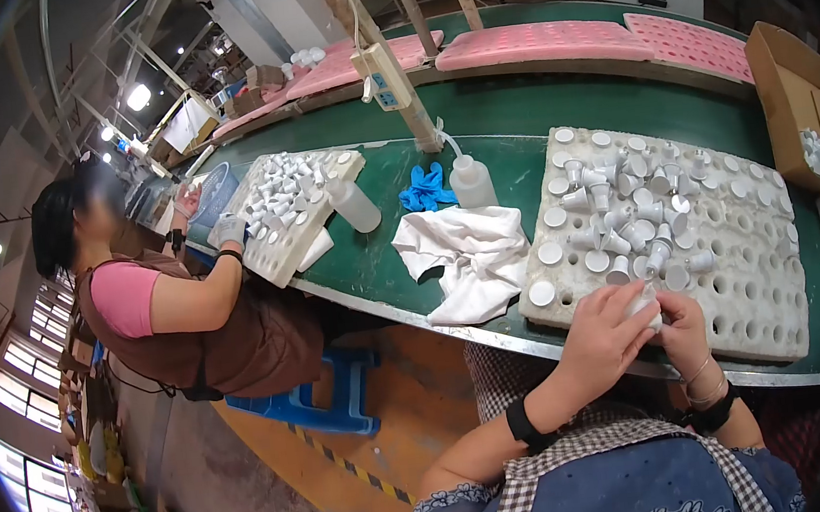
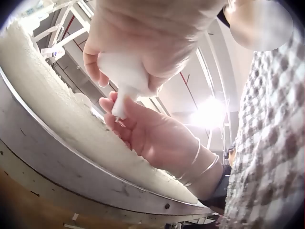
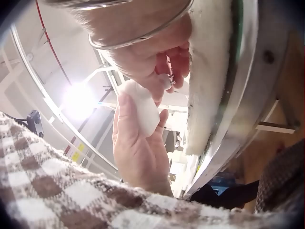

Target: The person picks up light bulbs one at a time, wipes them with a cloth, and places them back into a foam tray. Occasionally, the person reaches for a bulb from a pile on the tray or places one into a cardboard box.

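Note:
My left hand [image 1: 600,334] grips the wide body of a white light bulb [image 2: 125,71] close over the front edge of the pitted foam board [image 1: 561,310]. At the bulb's narrow end, my right hand [image 1: 686,329] pinches the neck between thumb and fingers. Small metal tips [image 3: 171,79] stick out there, beside the right fingers in the right wrist view. Beyond both hands, several similar white bulb parts [image 1: 618,242] lie heaped on the board, with round white discs [image 1: 541,293] facing up in its holes. Part of the held bulb is hidden by the fingers.
Left of the board lie a white cloth [image 1: 459,251], a blue glove [image 1: 426,189] and a squeeze bottle [image 1: 471,182]. Another person [image 1: 164,292] works at a second board [image 1: 276,260]. A cardboard box [image 1: 781,77] stands at the right, pink trays [image 1: 538,45] behind.

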Action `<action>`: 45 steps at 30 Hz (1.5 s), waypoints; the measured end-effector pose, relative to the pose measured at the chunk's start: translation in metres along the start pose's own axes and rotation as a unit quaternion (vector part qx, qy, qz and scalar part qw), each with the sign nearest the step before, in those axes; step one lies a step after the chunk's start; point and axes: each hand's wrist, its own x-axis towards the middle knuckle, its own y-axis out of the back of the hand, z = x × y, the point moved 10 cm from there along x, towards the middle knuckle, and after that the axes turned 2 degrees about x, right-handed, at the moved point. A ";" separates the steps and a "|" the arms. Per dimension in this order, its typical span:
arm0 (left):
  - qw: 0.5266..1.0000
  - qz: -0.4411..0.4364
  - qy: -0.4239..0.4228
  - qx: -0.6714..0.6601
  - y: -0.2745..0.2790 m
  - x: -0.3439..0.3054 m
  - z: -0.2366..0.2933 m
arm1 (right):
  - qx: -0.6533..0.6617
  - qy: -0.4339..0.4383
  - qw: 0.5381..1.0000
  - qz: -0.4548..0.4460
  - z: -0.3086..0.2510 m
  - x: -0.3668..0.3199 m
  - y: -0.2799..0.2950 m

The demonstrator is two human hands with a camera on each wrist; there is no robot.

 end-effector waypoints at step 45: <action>0.998 0.018 0.043 0.028 0.005 0.000 -0.018 | -0.162 0.090 0.983 -0.013 -0.037 -0.002 -0.005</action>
